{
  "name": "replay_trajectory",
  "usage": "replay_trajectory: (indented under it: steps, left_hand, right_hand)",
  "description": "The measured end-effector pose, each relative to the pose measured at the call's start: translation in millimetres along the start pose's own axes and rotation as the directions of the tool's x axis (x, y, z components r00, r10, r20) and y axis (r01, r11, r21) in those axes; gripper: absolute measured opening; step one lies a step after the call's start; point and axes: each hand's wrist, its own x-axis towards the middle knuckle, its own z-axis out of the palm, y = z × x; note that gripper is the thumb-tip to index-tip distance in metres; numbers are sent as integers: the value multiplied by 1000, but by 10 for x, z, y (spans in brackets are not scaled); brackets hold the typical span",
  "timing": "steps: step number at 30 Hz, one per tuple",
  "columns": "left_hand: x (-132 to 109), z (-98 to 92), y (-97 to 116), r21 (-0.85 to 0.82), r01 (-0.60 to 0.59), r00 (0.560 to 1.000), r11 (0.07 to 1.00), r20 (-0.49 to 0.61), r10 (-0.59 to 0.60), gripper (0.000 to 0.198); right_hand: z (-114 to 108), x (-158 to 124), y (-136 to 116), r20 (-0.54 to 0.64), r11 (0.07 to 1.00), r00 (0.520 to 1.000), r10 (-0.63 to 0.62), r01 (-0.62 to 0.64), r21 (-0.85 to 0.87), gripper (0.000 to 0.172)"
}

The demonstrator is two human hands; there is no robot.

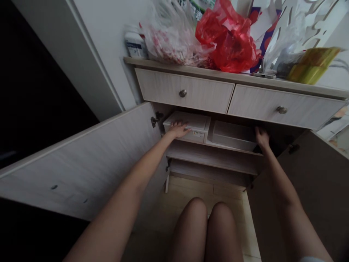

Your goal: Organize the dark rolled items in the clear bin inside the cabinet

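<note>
I crouch before an open cabinet (pixel 212 156) with both doors swung out. My left hand (pixel 178 129) rests on the front top edge of a white lidded box (pixel 188 125) on the upper shelf, fingers curled over the lid. My right hand (pixel 261 137) reaches to the right end of a second, open white bin (pixel 231 134) beside it, fingers bent around its rim in shadow. My knees (pixel 207 222) show at the bottom.
Two shut drawers (pixel 188 91) with round knobs sit above the shelf. The cabinet top (pixel 313 87) carries a red plastic bag (pixel 229 40), a clear bag (pixel 169 36), a yellow-green package (pixel 313 65) and a white bottle (pixel 135 45). Left door (pixel 81 160) and right door (pixel 313 182) flank me.
</note>
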Motion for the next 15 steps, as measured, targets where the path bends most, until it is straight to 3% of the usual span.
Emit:
replay_trajectory:
  steps: [3,5,8,10,12,13,15]
  left_hand:
    - [51,-10,9,-1,-4,1000,1000,0,4,74]
    - [93,-14,20,-8,5,1000,1000,-3,-5,75]
    - [148,-23,44,-52,22,1000,998,8,-21,74]
    - [156,-28,77,-92,20,1000,996,-4,-21,73]
    - [94,-23,138,-143,-17,990,990,-138,-3,74]
    - [17,-14,177,-179,-50,969,983,-246,4,73]
    - [-267,21,258,-266,-145,873,953,-488,-3,69]
  right_hand:
    - [95,-294,-113,164,949,955,-246,272,-162,41]
    - [139,-422,-165,252,902,922,-293,354,-248,36]
    - [139,-479,-249,277,862,908,-316,396,-315,37]
    - [98,-531,-319,220,849,911,-350,407,-337,39]
    - [15,-712,-365,83,853,906,-415,419,-311,42]
    - [-47,-869,-361,-2,857,889,-457,440,-267,43]
    - [-219,-1311,-265,-177,847,828,-532,514,-140,43]
